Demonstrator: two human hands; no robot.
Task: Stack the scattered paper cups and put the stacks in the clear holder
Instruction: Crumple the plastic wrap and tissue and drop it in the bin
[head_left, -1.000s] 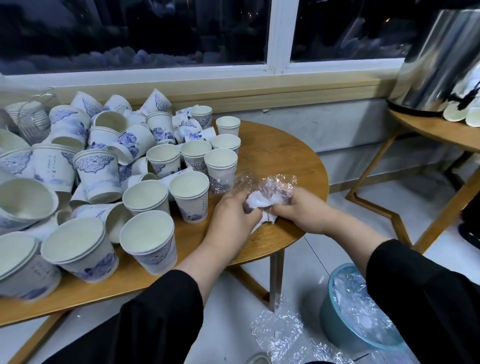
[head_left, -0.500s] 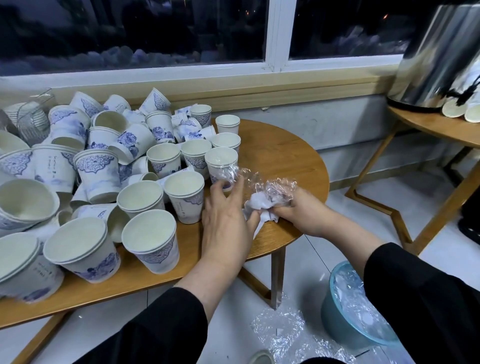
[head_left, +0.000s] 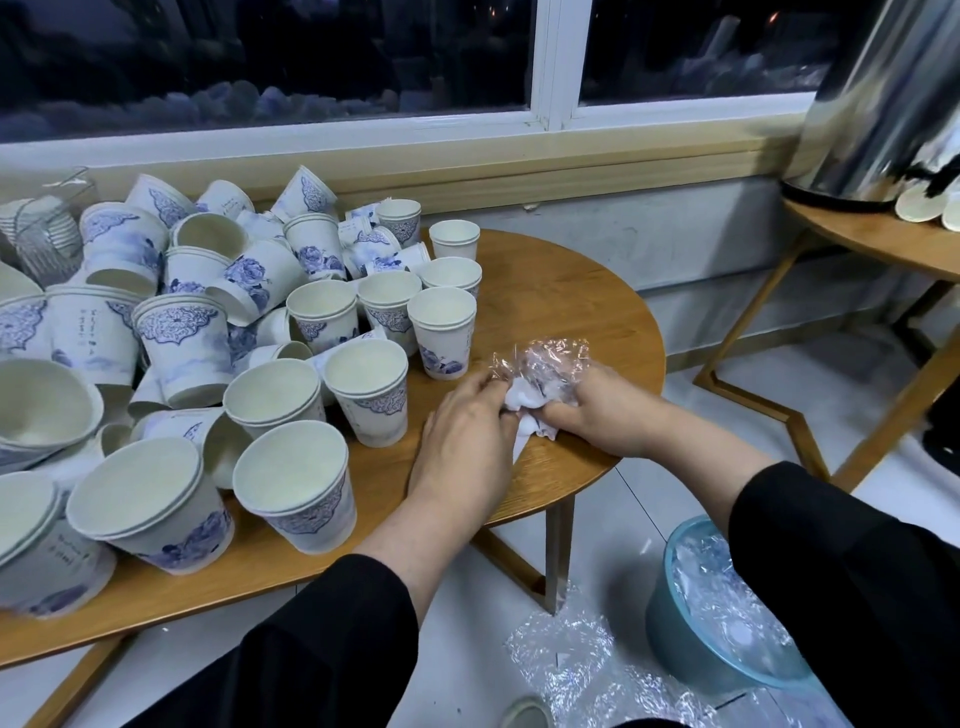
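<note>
Hands meet at the table (head_left: 561, 291) edge: left hand (head_left: 467, 436) and right hand (head_left: 597, 415) both pinch crumpled plastic wrap (head_left: 540, 374), paper cups (head_left: 291, 332) piled to their left.

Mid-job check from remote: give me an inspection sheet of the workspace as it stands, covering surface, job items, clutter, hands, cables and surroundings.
Surface: round wooden table, right part bare.
Job's things: paper cups crowd the left part, some upright, some tipped, several already nested; clear holder at the far left edge, ribbed stack inside.
Clutter: crumpled plastic wrap with white paper between both hands; more plastic film on the floor.
Hands: left hand and right hand both grip the wrap.
Cables: nothing seen.
Surroundings: blue bin below right, lined with plastic; steel urn on a side table; dark window behind.
</note>
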